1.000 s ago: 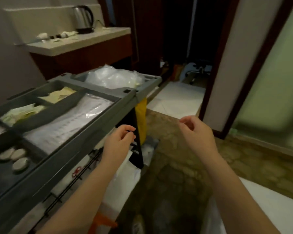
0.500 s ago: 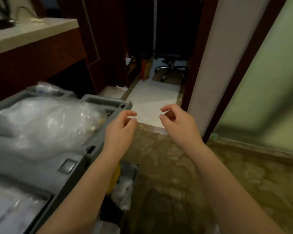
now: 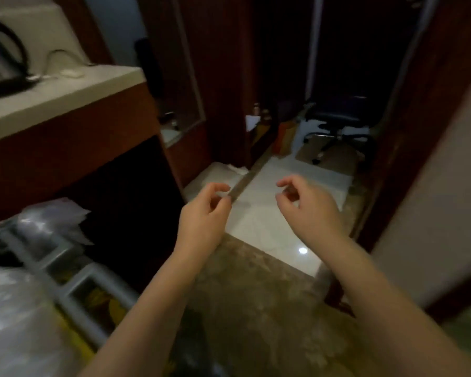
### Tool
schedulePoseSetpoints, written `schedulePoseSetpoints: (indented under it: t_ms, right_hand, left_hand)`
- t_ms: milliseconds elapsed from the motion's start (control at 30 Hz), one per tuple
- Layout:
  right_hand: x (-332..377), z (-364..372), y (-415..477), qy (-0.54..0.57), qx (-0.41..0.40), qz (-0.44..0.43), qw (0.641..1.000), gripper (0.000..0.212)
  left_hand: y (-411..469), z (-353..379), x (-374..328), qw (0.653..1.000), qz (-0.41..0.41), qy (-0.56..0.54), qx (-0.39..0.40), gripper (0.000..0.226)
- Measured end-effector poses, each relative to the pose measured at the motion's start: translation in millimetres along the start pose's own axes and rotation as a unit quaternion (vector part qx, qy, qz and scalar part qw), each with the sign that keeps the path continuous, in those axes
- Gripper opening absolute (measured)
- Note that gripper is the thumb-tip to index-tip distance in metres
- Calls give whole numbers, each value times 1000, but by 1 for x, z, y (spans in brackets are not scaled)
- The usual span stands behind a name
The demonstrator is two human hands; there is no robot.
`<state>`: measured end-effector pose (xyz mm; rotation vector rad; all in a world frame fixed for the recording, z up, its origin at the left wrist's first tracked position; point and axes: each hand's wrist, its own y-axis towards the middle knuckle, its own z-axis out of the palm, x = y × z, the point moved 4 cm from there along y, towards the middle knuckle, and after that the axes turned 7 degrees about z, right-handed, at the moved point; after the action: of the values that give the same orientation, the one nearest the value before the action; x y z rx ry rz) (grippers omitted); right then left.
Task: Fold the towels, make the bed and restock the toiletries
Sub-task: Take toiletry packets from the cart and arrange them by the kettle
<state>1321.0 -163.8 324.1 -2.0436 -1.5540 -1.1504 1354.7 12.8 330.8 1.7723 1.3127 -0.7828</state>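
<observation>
head view: left hand [image 3: 203,213] and right hand [image 3: 309,210] are both empty, fingers loosely curled, apart above the floor [image 3: 256,308]. grey cart [image 3: 79,277] with plastic bags [image 3: 17,317] sits lower left. no towels, bed or toiletries identifiable. judging by that, all three jobs remain.

Left hand [image 3: 203,216] has left the cart [image 3: 74,284]; both hands hover apart, empty.

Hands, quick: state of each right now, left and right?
Left hand: open, loosely curled, holding nothing.
Right hand: open, loosely curled, holding nothing.
</observation>
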Motion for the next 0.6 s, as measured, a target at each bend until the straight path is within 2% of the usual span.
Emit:
schedulePoseSetpoints:
  t_ms: [100, 267, 367, 467, 600]
  right_hand:
    - [58, 41, 80, 29, 79, -103, 991, 22]
    - [141, 126, 174, 85, 188, -244, 948, 21]
    - [166, 180, 236, 101, 209, -273, 934, 22]
    - [183, 229, 306, 83, 243, -264, 930, 23]
    - [217, 275, 397, 69, 251, -279, 924, 26]
  left_hand:
    - [50, -39, 27, 993, -65, 58, -82, 19]
    - [117, -117, 86, 962, -142, 117, -203, 20]
    - [172, -139, 117, 943, -154, 115, -270, 20]
    - [246, -149, 131, 942, -150, 102, -283, 20]
    - [339, -181, 130, 933, -101, 146, -313, 20]
